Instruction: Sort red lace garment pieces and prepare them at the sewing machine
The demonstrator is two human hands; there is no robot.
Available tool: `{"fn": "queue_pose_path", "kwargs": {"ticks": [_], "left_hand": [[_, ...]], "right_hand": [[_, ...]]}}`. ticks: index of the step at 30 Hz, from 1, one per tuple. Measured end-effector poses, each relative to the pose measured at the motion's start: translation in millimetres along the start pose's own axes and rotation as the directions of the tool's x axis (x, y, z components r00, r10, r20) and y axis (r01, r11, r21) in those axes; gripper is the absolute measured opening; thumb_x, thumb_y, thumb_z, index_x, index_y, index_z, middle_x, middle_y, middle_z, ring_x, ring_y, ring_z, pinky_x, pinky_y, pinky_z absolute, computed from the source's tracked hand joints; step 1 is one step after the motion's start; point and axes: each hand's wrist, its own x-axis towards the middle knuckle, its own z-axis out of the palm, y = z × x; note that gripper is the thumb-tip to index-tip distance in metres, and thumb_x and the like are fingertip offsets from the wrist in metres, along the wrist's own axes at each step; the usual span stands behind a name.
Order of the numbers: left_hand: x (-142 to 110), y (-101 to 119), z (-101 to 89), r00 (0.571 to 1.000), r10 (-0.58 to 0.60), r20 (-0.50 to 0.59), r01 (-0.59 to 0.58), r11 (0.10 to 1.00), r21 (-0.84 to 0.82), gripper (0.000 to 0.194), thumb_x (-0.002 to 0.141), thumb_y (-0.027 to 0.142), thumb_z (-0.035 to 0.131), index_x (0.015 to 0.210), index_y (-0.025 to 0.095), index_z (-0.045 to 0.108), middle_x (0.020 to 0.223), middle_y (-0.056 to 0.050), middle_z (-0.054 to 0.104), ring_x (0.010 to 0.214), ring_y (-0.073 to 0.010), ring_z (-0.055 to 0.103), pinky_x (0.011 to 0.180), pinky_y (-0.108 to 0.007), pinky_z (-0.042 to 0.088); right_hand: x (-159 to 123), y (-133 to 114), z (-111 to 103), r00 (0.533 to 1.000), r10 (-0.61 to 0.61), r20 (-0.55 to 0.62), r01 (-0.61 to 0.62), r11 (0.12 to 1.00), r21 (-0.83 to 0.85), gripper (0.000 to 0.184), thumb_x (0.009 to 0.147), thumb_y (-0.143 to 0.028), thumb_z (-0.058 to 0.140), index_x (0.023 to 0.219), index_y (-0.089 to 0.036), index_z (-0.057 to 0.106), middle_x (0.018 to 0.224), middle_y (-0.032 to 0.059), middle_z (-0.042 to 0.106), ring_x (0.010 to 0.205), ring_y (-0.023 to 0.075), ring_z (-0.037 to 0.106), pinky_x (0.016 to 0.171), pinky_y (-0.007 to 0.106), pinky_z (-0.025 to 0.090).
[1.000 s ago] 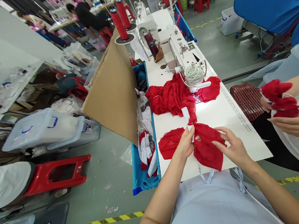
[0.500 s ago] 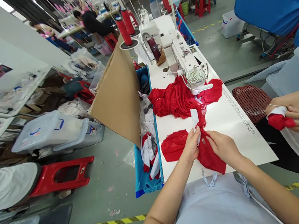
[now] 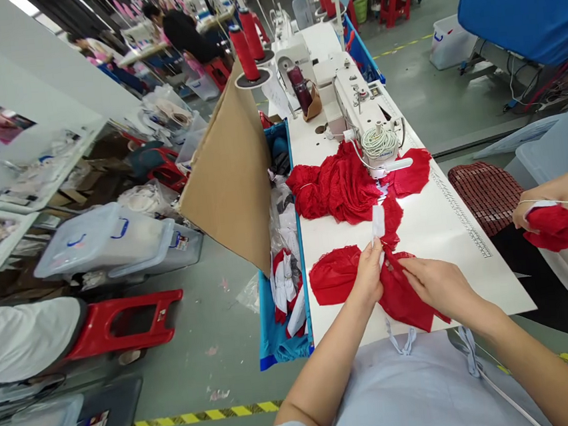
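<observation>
My left hand (image 3: pixel 370 275) pinches a narrow white strip (image 3: pixel 378 221) together with the gathered middle of a red lace-edged garment piece (image 3: pixel 405 295). The strip's free end points up, away from me. My right hand (image 3: pixel 439 285) is closed on the right part of the same red piece, thumb and index at its upper edge; the other fingertips are partly hidden. Another red panel (image 3: pixel 335 278) lies flat to the left of my left hand. Beyond both hands, a heap of red lace fabric (image 3: pixel 341 184) rests against the white sewing machine (image 3: pixel 374 134).
A blue cloth bin (image 3: pixel 285 353) with white and red pieces hangs along the table's left side, a cardboard sheet (image 3: pixel 234 184) leaning over it. Red thread cones (image 3: pixel 244 53) stand behind. At right, another person's hands (image 3: pixel 560 213) hold red fabric. A red stool (image 3: pixel 124 322) is left.
My right hand has shifted slightly right and down along the red piece, and its lower edge has moved with it. My left hand keeps its pinch. The view has turned slightly.
</observation>
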Motion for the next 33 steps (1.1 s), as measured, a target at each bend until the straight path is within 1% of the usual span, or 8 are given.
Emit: {"fn": "queue_pose_path", "kwargs": {"ticks": [4, 7, 10, 14, 17, 22, 27, 33], "left_hand": [[-14.9, 2.9, -0.6, 0.982, 0.041, 0.182, -0.078, 0.976, 0.201, 0.039, 0.080, 0.054, 0.070, 0.098, 0.020, 0.066, 0.091, -0.002, 0.065, 0.090, -0.0187, 0.060, 0.087, -0.029, 0.046], [-29.1, 4.8, 2.2, 0.954, 0.132, 0.271, -0.240, 0.877, 0.417, 0.032, 0.089, 0.045, 0.060, 0.114, 0.024, 0.065, 0.107, -0.006, 0.064, 0.106, -0.0228, 0.056, 0.099, -0.034, 0.041], [-37.5, 13.1, 3.3, 0.899, 0.373, 0.229, -0.435, 0.707, 0.557, 0.035, 0.089, 0.037, 0.062, 0.122, 0.025, 0.063, 0.112, -0.009, 0.060, 0.104, -0.0246, 0.055, 0.100, -0.037, 0.040], [-38.1, 27.8, 5.0, 0.819, 0.502, 0.279, -0.566, 0.624, 0.539, 0.019, 0.081, 0.032, 0.071, 0.099, 0.026, 0.072, 0.100, -0.009, 0.064, 0.098, -0.0274, 0.054, 0.098, -0.039, 0.039], [-36.0, 32.3, 8.6, 0.818, 0.486, 0.306, -0.567, 0.594, 0.571, 0.001, 0.080, 0.027, 0.073, 0.080, 0.026, 0.072, 0.087, -0.008, 0.064, 0.091, -0.0273, 0.054, 0.092, -0.038, 0.039], [-37.3, 33.8, 8.8, 0.843, 0.398, 0.362, -0.536, 0.554, 0.637, 0.013, 0.085, 0.024, 0.065, 0.072, 0.022, 0.065, 0.079, -0.004, 0.059, 0.078, -0.0205, 0.052, 0.075, -0.031, 0.039], [-45.3, 42.8, -5.6, 0.889, 0.131, 0.439, -0.352, 0.809, 0.471, 0.025, 0.091, 0.043, 0.058, 0.081, 0.021, 0.061, 0.072, -0.001, 0.056, 0.070, -0.0156, 0.049, 0.070, -0.027, 0.038], [-41.7, 49.9, -25.6, 0.935, 0.090, 0.342, -0.260, 0.832, 0.490, 0.033, 0.073, 0.047, 0.077, 0.071, 0.017, 0.065, 0.069, -0.002, 0.060, 0.069, -0.0146, 0.051, 0.069, -0.027, 0.038]], "right_hand": [[8.0, 3.7, 7.3, 0.990, 0.110, -0.092, -0.045, 0.846, 0.531, 0.046, 0.086, -0.050, 0.059, 0.122, -0.021, 0.058, 0.118, 0.0114, 0.067, 0.108, 0.0290, 0.063, 0.084, 0.039, 0.051], [13.5, -3.0, 13.2, 0.973, 0.197, -0.120, -0.006, 0.542, 0.840, 0.051, 0.085, -0.060, 0.058, 0.117, -0.021, 0.057, 0.111, 0.0089, 0.069, 0.103, 0.0261, 0.063, 0.089, 0.040, 0.051], [14.0, -10.2, 10.2, 0.966, 0.227, -0.122, 0.028, 0.378, 0.925, 0.043, 0.084, -0.056, 0.061, 0.110, -0.021, 0.059, 0.103, 0.0065, 0.070, 0.093, 0.0233, 0.064, 0.087, 0.038, 0.051], [9.1, -15.4, 1.8, 0.961, 0.239, -0.140, -0.008, 0.528, 0.849, 0.027, 0.086, -0.042, 0.059, 0.105, -0.023, 0.057, 0.087, 0.0017, 0.067, 0.074, 0.0186, 0.059, 0.071, 0.031, 0.050], [5.5, -17.0, 3.2, 0.954, 0.208, -0.216, 0.008, 0.702, 0.712, 0.019, 0.089, -0.037, 0.052, 0.102, -0.024, 0.055, 0.082, 0.0009, 0.065, 0.069, 0.0189, 0.057, 0.066, 0.031, 0.048], [1.1, -10.3, 6.5, 0.968, 0.138, -0.212, 0.016, 0.803, 0.595, 0.022, 0.091, -0.038, 0.047, 0.106, -0.023, 0.054, 0.087, 0.0047, 0.069, 0.074, 0.0232, 0.063, 0.068, 0.034, 0.049], [-3.5, 0.0, -7.9, 0.993, 0.050, -0.107, 0.034, 0.749, 0.662, 0.038, 0.094, -0.027, 0.041, 0.130, -0.024, 0.051, 0.108, 0.0056, 0.070, 0.095, 0.0229, 0.066, 0.085, 0.036, 0.051], [-18.2, 14.4, -16.9, 0.998, 0.000, 0.070, -0.052, 0.668, 0.742, 0.045, 0.086, -0.031, 0.055, 0.129, -0.026, 0.064, 0.091, 0.0028, 0.074, 0.076, 0.0222, 0.067, 0.073, 0.035, 0.055]]}}
